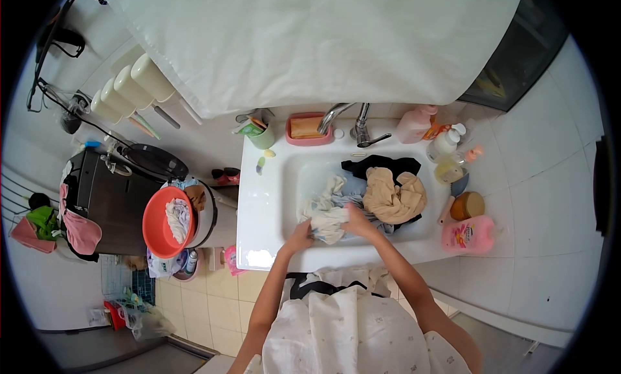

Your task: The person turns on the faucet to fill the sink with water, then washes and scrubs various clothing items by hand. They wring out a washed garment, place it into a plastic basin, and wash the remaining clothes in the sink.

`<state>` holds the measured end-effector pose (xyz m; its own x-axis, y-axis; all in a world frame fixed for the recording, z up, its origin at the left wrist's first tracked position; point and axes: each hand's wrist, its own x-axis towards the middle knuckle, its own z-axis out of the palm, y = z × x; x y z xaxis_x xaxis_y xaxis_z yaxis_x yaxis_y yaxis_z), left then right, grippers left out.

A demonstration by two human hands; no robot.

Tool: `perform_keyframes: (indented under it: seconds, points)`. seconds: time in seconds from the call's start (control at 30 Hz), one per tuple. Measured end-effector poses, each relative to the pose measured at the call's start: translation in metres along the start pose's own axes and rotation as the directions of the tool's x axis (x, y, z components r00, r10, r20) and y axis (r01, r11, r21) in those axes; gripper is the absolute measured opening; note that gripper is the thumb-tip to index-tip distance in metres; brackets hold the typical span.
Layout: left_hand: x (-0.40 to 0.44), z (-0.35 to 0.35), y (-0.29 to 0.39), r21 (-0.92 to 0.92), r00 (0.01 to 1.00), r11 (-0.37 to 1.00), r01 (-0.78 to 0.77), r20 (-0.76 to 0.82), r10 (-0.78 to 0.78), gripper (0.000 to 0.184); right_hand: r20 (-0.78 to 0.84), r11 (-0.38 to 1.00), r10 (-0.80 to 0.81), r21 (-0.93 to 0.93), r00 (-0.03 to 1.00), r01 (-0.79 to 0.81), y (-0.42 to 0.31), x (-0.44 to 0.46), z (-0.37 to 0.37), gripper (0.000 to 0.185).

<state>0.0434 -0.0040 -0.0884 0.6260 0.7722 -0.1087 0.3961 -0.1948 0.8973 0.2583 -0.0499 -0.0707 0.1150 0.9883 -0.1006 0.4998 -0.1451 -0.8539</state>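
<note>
In the white sink [292, 199], a wet white cloth garment [328, 224] is bunched up between my two hands. My left hand [299, 236] grips its left end at the basin's front edge. At the right end, my right hand [357, 220] has its fingers closed on the same garment; some fingertips are hidden in the folds. Water and light blue-grey clothes [352, 186] lie behind and under it. To the right, a beige garment [396, 196] is heaped on a black garment [388, 162].
A chrome faucet [362, 125] stands behind the basin, beside a pink soap dish [309, 129] and a green cup [262, 136]. Bottles, a brown-lidded jar [467, 206] and a pink detergent bottle [469, 234] line the right rim. A red basin [167, 222] with clothes sits left.
</note>
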Motion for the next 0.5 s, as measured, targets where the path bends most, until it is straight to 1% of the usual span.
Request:
perform_keyframes:
  seconds: [0.03, 0.07, 0.1, 0.13, 0.17, 0.2, 0.23, 0.27, 0.3, 0.33, 0.37, 0.4, 0.43, 0.47, 0.5]
  points:
    - [-0.003, 0.001, -0.008, -0.132, 0.995, 0.989, 0.061, 0.084, -0.05, 0.046, 0.109, 0.993, -0.048, -0.101, 0.993, 0.059, 0.005, -0.002, -0.004, 0.036]
    - [-0.003, 0.0, -0.017, -0.255, 0.981, 0.958, 0.132, 0.172, -0.089, 0.044, 0.112, 0.993, -0.05, -0.099, 0.992, 0.061, 0.003, 0.0, -0.008, 0.036]
    - [-0.001, -0.002, -0.025, -0.254, 0.981, 0.958, 0.134, 0.171, -0.091, 0.044, 0.204, 0.979, -0.01, -0.195, 0.979, 0.051, 0.002, 0.005, -0.014, 0.04]
    - [0.005, -0.006, -0.029, -0.128, 0.984, 0.985, 0.112, 0.15, -0.092, 0.043, 0.289, 0.956, 0.037, -0.29, 0.957, 0.05, 0.001, 0.01, -0.018, 0.044]
    - [0.009, -0.008, -0.033, 0.0, 0.987, 0.996, 0.09, 0.131, -0.09, 0.043, 0.289, 0.956, 0.037, -0.29, 0.957, 0.051, 0.0, 0.014, -0.017, 0.044]
    - [0.012, -0.006, -0.035, 0.0, 0.987, 0.996, 0.09, 0.13, -0.089, 0.043, 0.145, 0.906, -0.034, -0.412, 0.989, 0.092, -0.003, 0.019, -0.013, 0.046]
    - [0.016, -0.001, -0.032, 0.269, 0.989, 0.961, 0.067, -0.143, -0.029, 0.042, 0.009, 0.84, -0.124, -0.532, 0.992, 0.11, -0.004, 0.023, -0.009, 0.048]
    - [0.02, 0.004, -0.029, 0.514, 0.92, 0.85, 0.115, -0.378, 0.104, 0.042, 0.01, 0.84, -0.125, -0.531, 0.992, 0.111, -0.005, 0.027, -0.005, 0.048]
    - [0.027, 0.007, -0.027, 0.515, 0.919, 0.849, 0.117, -0.38, 0.103, 0.042, -0.033, 0.809, -0.188, -0.572, 0.982, 0.136, -0.006, 0.03, -0.001, 0.046]
    - [0.034, 0.01, -0.024, 0.378, 0.922, 0.905, 0.194, -0.387, -0.036, 0.043, -0.072, 0.775, -0.251, -0.612, 0.965, 0.156, -0.002, 0.032, 0.004, 0.044]
    - [0.038, 0.014, -0.022, 0.234, 0.912, 0.933, 0.272, -0.372, -0.173, 0.045, -0.07, 0.775, -0.251, -0.612, 0.965, 0.157, 0.002, 0.032, 0.008, 0.044]
    - [0.039, 0.018, -0.019, 0.235, 0.911, 0.933, 0.272, -0.375, -0.171, 0.045, -0.02, 0.768, -0.176, -0.628, 0.984, 0.125, 0.004, 0.033, 0.013, 0.04]
    - [0.038, 0.018, -0.005, 0.034, 0.875, 0.933, 0.358, -0.361, -0.323, 0.047, 0.027, 0.758, -0.1, -0.646, 0.995, 0.093, 0.01, 0.036, 0.019, 0.036]
    - [0.037, 0.018, 0.0, -0.167, 0.827, 0.884, 0.436, -0.314, -0.467, 0.049, 0.025, 0.759, -0.1, -0.645, 0.995, 0.093, 0.019, 0.036, 0.024, 0.036]
    - [0.04, 0.021, -0.019, -0.165, 0.828, 0.885, 0.436, -0.313, -0.466, 0.049, 0.026, 0.775, -0.096, -0.625, 0.995, 0.091, 0.028, 0.036, 0.028, 0.031]
